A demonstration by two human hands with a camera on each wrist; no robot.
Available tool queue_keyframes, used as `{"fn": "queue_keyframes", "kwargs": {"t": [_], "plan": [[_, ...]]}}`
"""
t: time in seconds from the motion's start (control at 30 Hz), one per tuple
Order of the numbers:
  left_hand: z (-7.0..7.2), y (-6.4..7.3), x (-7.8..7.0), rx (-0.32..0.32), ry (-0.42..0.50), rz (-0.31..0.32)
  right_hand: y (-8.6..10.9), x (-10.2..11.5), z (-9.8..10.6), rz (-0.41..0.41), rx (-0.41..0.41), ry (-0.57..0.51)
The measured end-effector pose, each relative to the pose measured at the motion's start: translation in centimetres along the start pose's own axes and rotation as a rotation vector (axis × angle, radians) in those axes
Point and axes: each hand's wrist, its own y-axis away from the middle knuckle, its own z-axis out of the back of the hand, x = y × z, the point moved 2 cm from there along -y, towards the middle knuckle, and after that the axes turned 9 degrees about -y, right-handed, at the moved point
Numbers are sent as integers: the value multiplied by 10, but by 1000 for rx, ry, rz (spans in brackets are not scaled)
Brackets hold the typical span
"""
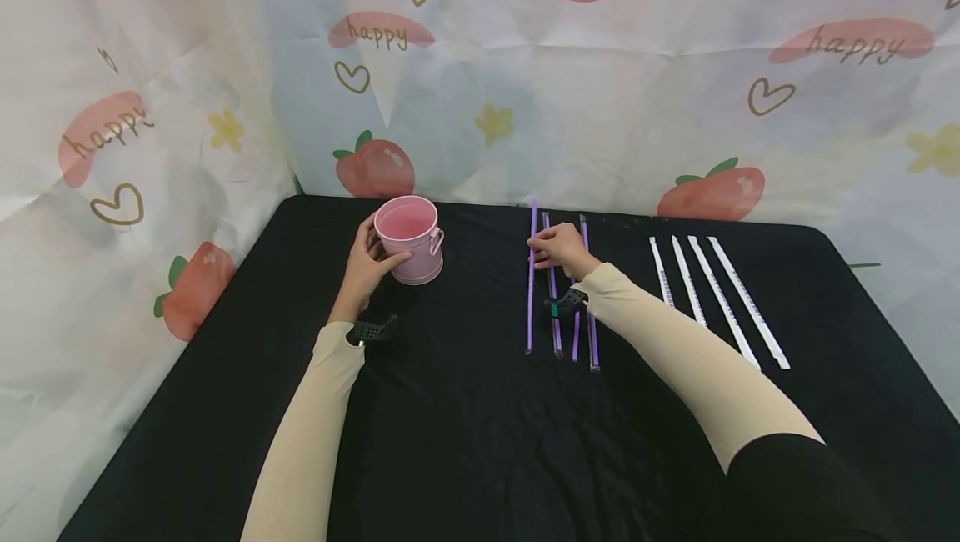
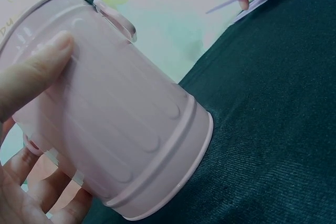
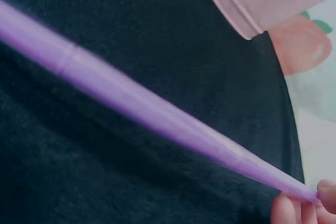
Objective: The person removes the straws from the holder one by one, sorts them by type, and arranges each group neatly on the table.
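My left hand (image 1: 363, 268) grips a small pink metal bucket (image 1: 422, 252) from its left side, thumb across the front and fingers behind. The bucket has a side handle and its open top faces up, base at the black tabletop. To the right, my right hand (image 1: 564, 247) pinches a long purple straw (image 3: 142, 98) between thumb and fingers near its upper half. The straw's pointed far tip shows in the left wrist view. Just beside and under that hand lie more purple straws (image 1: 592, 333), partly covered by the hand and wrist.
Several white paper-like strips (image 1: 750, 304) with printing lie side by side at the right, partly behind my right sleeve (image 1: 675, 350). A black cloth (image 1: 465, 425) covers the table. Behind it hangs a printed curtain (image 1: 600, 125) along the back edge.
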Motion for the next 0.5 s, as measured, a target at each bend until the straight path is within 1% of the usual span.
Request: {"fn": "queue_keyframes", "kwargs": {"t": [0.2, 0.37, 0.5], "plan": [[-1, -8, 19, -24, -1, -5, 1, -4, -7, 24, -63, 98], [-2, -9, 21, -32, -20, -25, 1, -5, -9, 35, -100, 154], [-1, -8, 16, -29, -1, -12, 1, -4, -11, 56, -116, 235]]}}
